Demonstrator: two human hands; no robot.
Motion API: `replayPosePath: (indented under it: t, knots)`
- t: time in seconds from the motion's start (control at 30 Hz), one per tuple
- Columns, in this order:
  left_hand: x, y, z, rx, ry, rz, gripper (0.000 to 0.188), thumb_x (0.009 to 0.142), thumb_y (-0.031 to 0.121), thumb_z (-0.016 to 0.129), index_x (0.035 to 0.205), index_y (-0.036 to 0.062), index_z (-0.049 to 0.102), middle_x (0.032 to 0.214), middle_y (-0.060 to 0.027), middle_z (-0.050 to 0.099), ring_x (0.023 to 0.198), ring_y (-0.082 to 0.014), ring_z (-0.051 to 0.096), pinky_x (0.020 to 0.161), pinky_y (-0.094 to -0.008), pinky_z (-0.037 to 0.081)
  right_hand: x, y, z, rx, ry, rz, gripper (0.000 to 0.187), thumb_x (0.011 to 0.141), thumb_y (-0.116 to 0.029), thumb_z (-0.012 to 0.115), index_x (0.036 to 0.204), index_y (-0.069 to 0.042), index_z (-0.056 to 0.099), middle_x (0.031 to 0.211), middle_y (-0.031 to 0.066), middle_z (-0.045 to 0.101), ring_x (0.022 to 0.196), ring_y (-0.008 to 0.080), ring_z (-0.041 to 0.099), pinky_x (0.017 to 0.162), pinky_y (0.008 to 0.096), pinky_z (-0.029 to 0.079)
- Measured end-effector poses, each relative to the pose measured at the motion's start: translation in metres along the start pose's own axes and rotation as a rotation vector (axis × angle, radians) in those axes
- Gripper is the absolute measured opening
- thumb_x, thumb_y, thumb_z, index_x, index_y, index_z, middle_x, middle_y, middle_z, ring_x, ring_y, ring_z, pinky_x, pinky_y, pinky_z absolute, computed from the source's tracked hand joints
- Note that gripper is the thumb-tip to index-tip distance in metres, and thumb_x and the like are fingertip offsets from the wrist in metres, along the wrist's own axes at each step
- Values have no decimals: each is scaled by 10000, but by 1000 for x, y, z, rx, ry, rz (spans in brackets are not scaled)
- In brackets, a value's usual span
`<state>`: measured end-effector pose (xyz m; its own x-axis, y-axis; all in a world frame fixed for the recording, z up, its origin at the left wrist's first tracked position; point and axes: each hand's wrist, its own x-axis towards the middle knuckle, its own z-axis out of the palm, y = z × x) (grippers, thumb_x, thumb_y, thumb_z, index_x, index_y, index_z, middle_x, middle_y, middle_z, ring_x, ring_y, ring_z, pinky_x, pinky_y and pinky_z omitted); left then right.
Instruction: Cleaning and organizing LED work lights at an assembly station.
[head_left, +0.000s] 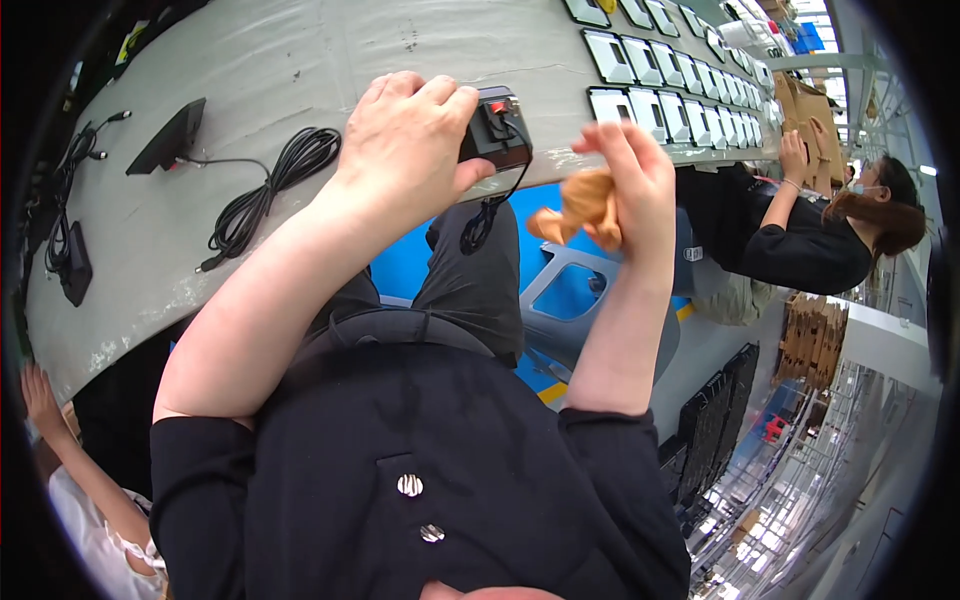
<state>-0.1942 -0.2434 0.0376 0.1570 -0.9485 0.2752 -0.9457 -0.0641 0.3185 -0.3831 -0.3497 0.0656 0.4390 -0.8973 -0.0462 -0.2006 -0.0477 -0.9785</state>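
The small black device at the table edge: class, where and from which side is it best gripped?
Judging by its pose, grip the small black device across its boxy body from the left, as the left hand does; its cable hangs off the near edge, so fingers there would likely snag.

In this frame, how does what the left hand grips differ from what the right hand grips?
The left hand clamps a small black device, boxy and rigid, with a red part on top; the right hand pinches a tan cloth, soft and crumpled. The black device sits at the grey table's edge with a black cable hanging from it; the tan cloth is held in the air, clear of the table. Both are small enough for one hand.
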Motion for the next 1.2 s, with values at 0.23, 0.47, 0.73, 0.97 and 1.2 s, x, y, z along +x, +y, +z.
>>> replayPosePath:
  t: [0.23, 0.47, 0.73, 0.97, 1.2]
  knots:
    - [8, 7, 1, 2, -45, 25, 603, 692, 290, 758, 1217, 73, 556, 1114, -108, 581, 1140, -303, 506, 994, -406, 400, -30, 64, 8, -397, -248, 301, 676, 770, -227, 736, 1333, 4, 442, 1257, 190, 565, 982, 212, 619, 840, 330, 504]
    - [12, 6, 3, -180, -43, -3, 484, 658, 227, 751, 1067, 45, 568, 1124, -115, 591, 1098, -285, 554, 979, -394, 407, -33, 133, 63, 396, -679, 464, 540, 832, -149, 716, 1267, -3, 432, 1097, 76, 569, 987, 139, 568, 847, 277, 482]
    - [43, 8, -13, -33, -321, 61, 282, 684, 174, 724, 951, 86, 700, 951, -118, 695, 945, -250, 668, 1088, -506, 258, -44, 60, 34, 533, -794, 678, 547, 802, -110, 654, 1296, -20, 436, 1051, 90, 607, 988, 179, 582, 833, 261, 464]
    - [65, 4, -18, 142, -508, 215, 528, 618, 355, 828, 1074, 116, 707, 1125, -74, 676, 1124, -255, 598, 1079, -587, 235, -27, -35, 28, -627, -1155, 487, 463, 652, -128, 802, 1052, -32, 590, 853, 12, 584, 773, 78, 535, 684, 223, 443]
    - [77, -74, -69, 308, -544, 52, 624, 551, 316, 883, 1096, 84, 686, 1113, -111, 667, 1120, -285, 591, 1111, -586, 158, 48, -154, 70, -1022, -511, 13, 371, 763, -149, 727, 1067, -5, 569, 734, 97, 650, 690, 154, 631, 601, 298, 481]
